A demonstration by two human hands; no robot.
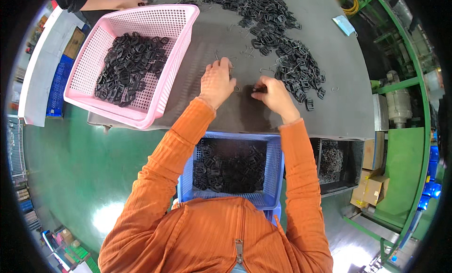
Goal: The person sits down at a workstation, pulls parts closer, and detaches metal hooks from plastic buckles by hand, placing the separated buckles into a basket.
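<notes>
My left hand [216, 83] is over the grey table [348, 113], its fingers curled down among thin bent wire hooks. What its fingertips hold, if anything, I cannot make out. One wire hook [237, 89] lies right beside its thumb. To the right, my right hand [278, 98] pinches a small dark piece, apparently a black plastic buckle [257, 89], mostly hidden by the fingers. Next to this hand begins a long pile of black buckles [296, 68], which runs toward the far edge. Another wire hook [267, 70] lies just beyond my right fingers.
A pink basket [181, 51] of black buckles stands at left on the table. Below the near edge is a blue basket [278, 174] of buckles. A black crate [351, 179] holds metal pieces. Another person's hand [134, 2] is at far left. A face mask [345, 25] lies far right.
</notes>
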